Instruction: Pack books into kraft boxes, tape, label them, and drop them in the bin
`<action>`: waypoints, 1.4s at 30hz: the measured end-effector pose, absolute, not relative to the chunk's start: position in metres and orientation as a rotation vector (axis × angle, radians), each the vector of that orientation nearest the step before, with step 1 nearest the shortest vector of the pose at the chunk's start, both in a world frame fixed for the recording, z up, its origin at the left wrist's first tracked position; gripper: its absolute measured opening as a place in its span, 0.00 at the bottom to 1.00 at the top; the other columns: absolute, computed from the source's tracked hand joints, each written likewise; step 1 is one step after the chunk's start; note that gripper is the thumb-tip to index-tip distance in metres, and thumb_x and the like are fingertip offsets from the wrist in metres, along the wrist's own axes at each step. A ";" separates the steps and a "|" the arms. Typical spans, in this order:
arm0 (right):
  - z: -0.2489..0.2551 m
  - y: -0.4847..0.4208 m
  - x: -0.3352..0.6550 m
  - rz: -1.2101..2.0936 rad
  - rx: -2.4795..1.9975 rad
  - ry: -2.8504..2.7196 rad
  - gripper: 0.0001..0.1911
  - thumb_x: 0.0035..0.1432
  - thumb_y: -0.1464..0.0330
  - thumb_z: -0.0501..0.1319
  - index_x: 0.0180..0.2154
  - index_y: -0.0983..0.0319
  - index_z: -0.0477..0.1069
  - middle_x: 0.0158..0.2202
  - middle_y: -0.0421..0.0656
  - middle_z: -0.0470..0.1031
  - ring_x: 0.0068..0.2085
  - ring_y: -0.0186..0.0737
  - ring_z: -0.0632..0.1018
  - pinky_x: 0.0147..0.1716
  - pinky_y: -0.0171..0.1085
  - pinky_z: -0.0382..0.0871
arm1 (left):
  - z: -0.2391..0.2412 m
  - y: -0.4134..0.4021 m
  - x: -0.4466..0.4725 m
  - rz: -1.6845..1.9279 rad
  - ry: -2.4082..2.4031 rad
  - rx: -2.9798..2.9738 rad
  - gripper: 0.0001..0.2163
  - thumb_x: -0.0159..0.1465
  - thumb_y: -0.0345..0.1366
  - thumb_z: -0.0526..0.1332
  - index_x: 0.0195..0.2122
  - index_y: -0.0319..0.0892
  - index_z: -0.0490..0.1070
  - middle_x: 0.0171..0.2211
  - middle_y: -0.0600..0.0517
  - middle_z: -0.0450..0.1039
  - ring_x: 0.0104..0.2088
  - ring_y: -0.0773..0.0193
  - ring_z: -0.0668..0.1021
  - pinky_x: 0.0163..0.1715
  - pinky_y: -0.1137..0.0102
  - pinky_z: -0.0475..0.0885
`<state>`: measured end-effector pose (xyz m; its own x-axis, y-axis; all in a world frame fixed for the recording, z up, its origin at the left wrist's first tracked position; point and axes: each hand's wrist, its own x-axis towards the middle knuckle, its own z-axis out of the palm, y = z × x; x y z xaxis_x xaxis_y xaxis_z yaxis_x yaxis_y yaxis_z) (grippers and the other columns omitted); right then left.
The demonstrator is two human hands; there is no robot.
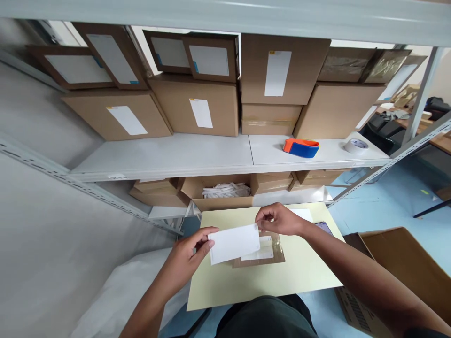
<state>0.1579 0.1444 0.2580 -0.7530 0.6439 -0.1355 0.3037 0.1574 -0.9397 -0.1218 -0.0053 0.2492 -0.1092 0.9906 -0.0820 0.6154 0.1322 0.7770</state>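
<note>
My left hand (188,251) pinches the left edge of a white label sheet (234,243), held a little above a pale yellow board (268,277) on my lap. My right hand (278,219) pinches the sheet's upper right corner. Beneath the sheet a small flat brown parcel (273,256) with a white label and clear tape lies on the board. Both hands are closed in pinches on the sheet.
A grey metal shelf (197,155) ahead carries several labelled cardboard boxes (197,108), an orange-and-blue tape dispenser (301,147) and a tape roll (355,145). An open box of white items (225,191) sits below. An open carton (398,267) stands at right, a phone (324,228) by the board.
</note>
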 end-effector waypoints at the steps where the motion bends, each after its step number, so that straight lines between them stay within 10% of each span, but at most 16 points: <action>1: 0.258 0.141 0.153 1.606 -0.909 -2.154 0.06 0.55 0.66 0.65 0.33 0.62 0.79 0.29 0.41 0.81 0.32 0.38 0.81 0.32 0.35 0.73 | 0.248 -0.009 -0.127 0.786 1.792 1.553 0.19 0.65 0.52 0.57 0.50 0.50 0.78 0.36 0.53 0.81 0.37 0.61 0.80 0.37 0.73 0.73; 14: 0.263 0.108 0.102 1.749 -0.842 -2.273 0.06 0.49 0.73 0.63 0.31 0.61 0.79 0.26 0.38 0.80 0.29 0.36 0.80 0.29 0.32 0.71 | 0.239 -0.042 -0.170 0.938 1.887 1.511 0.21 0.65 0.52 0.57 0.52 0.49 0.78 0.37 0.53 0.82 0.36 0.60 0.81 0.38 0.72 0.75; 21: 0.250 0.089 0.080 1.877 -0.890 -1.991 0.04 0.52 0.68 0.66 0.30 0.62 0.74 0.24 0.38 0.78 0.25 0.34 0.78 0.26 0.32 0.70 | 0.222 -0.048 -0.150 1.247 2.280 1.763 0.17 0.68 0.46 0.57 0.51 0.44 0.77 0.48 0.45 0.81 0.50 0.52 0.79 0.56 0.60 0.70; 30: 0.252 0.049 0.055 1.641 -0.853 -1.922 0.14 0.60 0.56 0.64 0.31 0.60 0.72 0.25 0.40 0.76 0.26 0.34 0.75 0.27 0.34 0.69 | 0.231 -0.057 -0.092 1.369 1.944 1.796 0.11 0.69 0.40 0.58 0.46 0.46 0.79 0.39 0.49 0.83 0.39 0.60 0.82 0.43 0.67 0.77; 42: 0.239 0.050 0.060 1.360 -0.743 -2.230 0.04 0.59 0.67 0.63 0.31 0.59 0.73 0.31 0.41 0.78 0.32 0.37 0.77 0.34 0.35 0.70 | 0.223 -0.047 -0.110 1.192 1.730 1.155 0.14 0.62 0.45 0.59 0.33 0.44 0.81 0.25 0.53 0.77 0.25 0.64 0.74 0.25 0.72 0.66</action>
